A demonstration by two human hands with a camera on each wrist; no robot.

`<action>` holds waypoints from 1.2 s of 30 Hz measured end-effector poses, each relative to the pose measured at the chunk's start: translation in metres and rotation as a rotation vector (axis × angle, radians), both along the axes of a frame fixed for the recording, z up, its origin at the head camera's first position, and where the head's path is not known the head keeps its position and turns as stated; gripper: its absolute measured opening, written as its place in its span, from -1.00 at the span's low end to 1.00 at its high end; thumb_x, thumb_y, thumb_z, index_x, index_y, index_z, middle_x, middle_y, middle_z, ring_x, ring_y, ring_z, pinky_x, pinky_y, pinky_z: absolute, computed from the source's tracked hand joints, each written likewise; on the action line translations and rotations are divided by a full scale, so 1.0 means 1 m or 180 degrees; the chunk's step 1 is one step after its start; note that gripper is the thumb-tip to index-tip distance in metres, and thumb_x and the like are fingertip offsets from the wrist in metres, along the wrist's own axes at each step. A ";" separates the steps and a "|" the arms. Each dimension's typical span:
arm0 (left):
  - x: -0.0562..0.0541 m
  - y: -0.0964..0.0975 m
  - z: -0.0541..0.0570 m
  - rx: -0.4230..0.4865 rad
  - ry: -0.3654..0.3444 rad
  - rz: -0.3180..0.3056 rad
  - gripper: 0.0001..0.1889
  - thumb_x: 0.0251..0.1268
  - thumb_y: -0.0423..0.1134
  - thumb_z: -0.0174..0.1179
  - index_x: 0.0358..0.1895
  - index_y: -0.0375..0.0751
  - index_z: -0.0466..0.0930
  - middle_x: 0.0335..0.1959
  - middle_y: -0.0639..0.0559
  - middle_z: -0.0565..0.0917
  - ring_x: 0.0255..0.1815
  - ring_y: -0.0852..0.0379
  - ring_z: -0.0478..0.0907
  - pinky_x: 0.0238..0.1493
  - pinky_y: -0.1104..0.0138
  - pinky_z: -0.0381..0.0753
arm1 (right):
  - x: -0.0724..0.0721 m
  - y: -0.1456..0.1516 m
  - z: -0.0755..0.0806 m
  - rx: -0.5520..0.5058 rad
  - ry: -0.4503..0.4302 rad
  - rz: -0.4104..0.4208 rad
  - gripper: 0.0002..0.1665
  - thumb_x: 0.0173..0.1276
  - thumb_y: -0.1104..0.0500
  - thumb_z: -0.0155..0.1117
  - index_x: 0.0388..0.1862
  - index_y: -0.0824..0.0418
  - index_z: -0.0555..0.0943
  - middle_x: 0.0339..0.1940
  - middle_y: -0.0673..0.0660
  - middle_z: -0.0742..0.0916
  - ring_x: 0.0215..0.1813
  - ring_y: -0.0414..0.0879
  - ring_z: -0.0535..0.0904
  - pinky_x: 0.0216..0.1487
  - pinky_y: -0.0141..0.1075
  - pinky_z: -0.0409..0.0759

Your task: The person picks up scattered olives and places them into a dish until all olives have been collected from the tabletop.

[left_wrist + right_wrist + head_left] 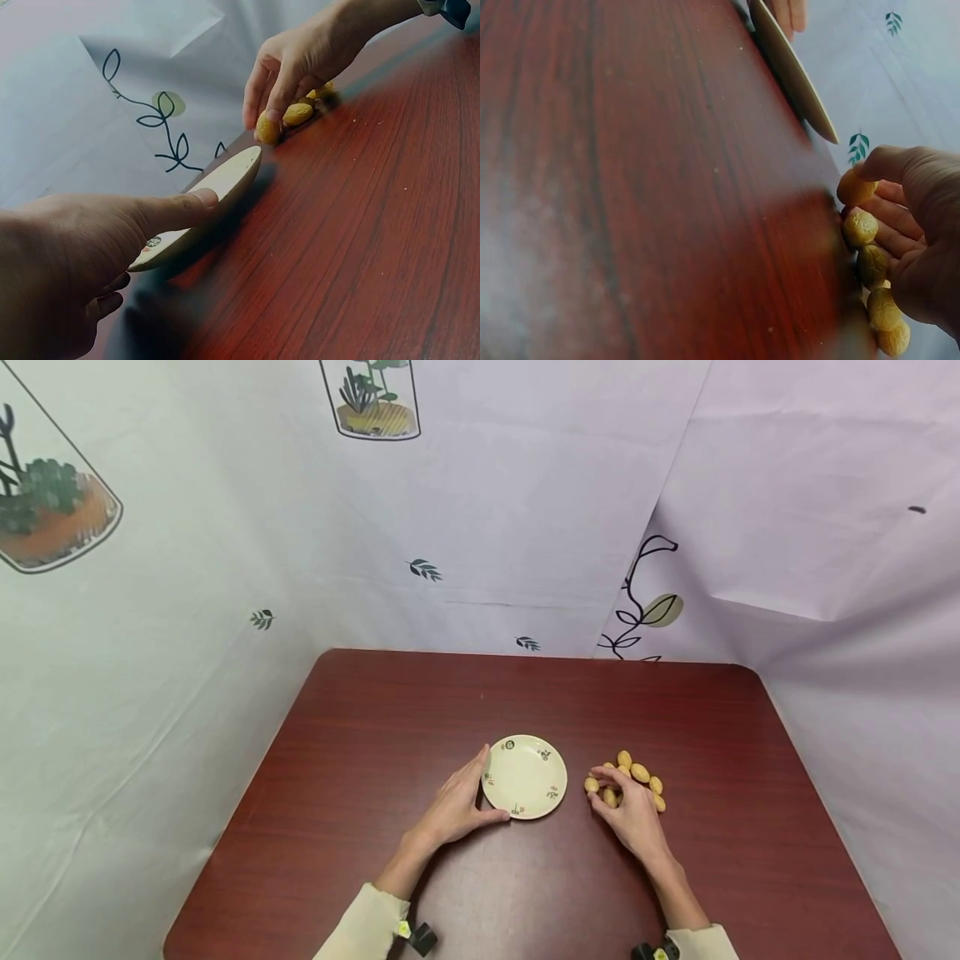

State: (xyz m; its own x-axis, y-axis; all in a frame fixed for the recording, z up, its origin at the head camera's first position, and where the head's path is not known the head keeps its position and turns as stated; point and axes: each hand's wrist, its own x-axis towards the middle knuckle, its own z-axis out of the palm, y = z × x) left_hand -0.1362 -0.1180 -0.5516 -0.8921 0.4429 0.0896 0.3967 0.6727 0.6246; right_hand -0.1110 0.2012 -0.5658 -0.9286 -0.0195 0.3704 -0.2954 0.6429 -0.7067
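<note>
A round cream plate (524, 777) with small printed pictures around its rim lies on the table. My left hand (454, 806) holds it at the near left edge; in the left wrist view the thumb lies along the rim and the other fingers are partly hidden. To the right of the plate, my right hand (637, 820) pinches a small yellow oval fruit (267, 129) with wrinkled skin between thumb and fingers. Several more such yellow fruits (640, 772) lie in a loose cluster under and beyond this hand, some covered by it.
The dark red wood-grain table (390, 710) has rounded far corners. Pale printed cloth (480, 510) hangs behind it and along both sides. A black device (423, 939) is strapped at the left wrist, and another (654, 952) at the right.
</note>
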 end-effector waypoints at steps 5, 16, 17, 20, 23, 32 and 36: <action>-0.001 0.000 -0.002 0.0030 -0.0003 -0.0012 0.25 0.13 0.11 0.62 0.70 -0.41 0.01 0.69 -0.29 0.17 0.64 -0.24 0.22 0.56 -0.14 0.25 | -0.001 0.001 -0.002 -0.0164 0.0001 0.0018 -0.61 0.15 0.47 0.57 -0.03 0.28 0.77 -0.16 0.10 0.85 -0.16 0.04 0.81 -0.08 -0.56 0.54; -0.013 -0.004 -0.004 -0.0170 0.0177 -0.0108 0.28 0.05 0.21 0.63 0.69 -0.37 0.08 0.67 -0.26 0.25 0.62 -0.22 0.25 0.57 -0.15 0.23 | -0.004 0.003 0.005 -0.0681 -0.0001 -0.0002 -0.61 0.16 0.51 0.52 -0.04 0.25 0.78 -0.21 0.10 0.84 -0.20 -0.06 0.76 -0.19 -0.44 0.65; -0.014 -0.004 -0.004 -0.0184 0.0182 -0.0126 0.28 0.05 0.21 0.63 0.69 -0.37 0.08 0.67 -0.25 0.24 0.62 -0.21 0.25 0.57 -0.15 0.24 | -0.004 0.002 0.006 -0.0711 -0.0004 -0.0008 -0.61 0.16 0.51 0.52 -0.04 0.24 0.78 -0.20 0.10 0.84 -0.19 -0.08 0.76 -0.19 -0.44 0.66; -0.017 -0.007 -0.006 -0.0199 0.0184 -0.0188 0.30 0.04 0.22 0.63 0.70 -0.35 0.06 0.69 -0.22 0.21 0.63 -0.20 0.23 0.56 -0.16 0.25 | -0.003 -0.001 0.013 -0.0893 -0.0018 0.0027 -0.62 0.18 0.55 0.50 -0.04 0.28 0.78 -0.16 0.16 0.84 -0.19 -0.12 0.75 -0.20 -0.45 0.67; -0.020 -0.009 -0.008 -0.0179 0.0183 -0.0278 0.30 0.04 0.21 0.64 0.70 -0.34 0.05 0.70 -0.20 0.19 0.65 -0.20 0.20 0.57 -0.16 0.23 | 0.002 -0.008 0.030 -0.1068 -0.0063 0.0100 -0.65 0.20 0.61 0.44 -0.04 0.42 0.74 -0.14 0.30 0.83 -0.19 -0.10 0.74 -0.20 -0.44 0.69; -0.029 -0.016 -0.007 -0.0064 0.0300 -0.0553 0.29 0.05 0.17 0.64 0.70 -0.36 0.05 0.69 -0.21 0.21 0.65 -0.18 0.21 0.56 -0.10 0.28 | -0.004 -0.008 0.017 -0.1422 -0.0062 0.0332 -0.66 0.26 0.61 0.41 0.00 0.45 0.72 -0.10 0.38 0.81 -0.18 -0.22 0.73 -0.15 -0.53 0.65; -0.031 -0.016 -0.008 -0.0078 0.0322 -0.0579 0.28 0.05 0.18 0.64 0.70 -0.35 0.06 0.68 -0.20 0.23 0.64 -0.18 0.23 0.54 -0.11 0.31 | -0.005 -0.010 0.020 -0.1589 -0.0091 0.0451 -0.69 0.30 0.59 0.41 0.01 0.44 0.72 -0.09 0.39 0.81 -0.15 -0.24 0.73 -0.11 -0.50 0.67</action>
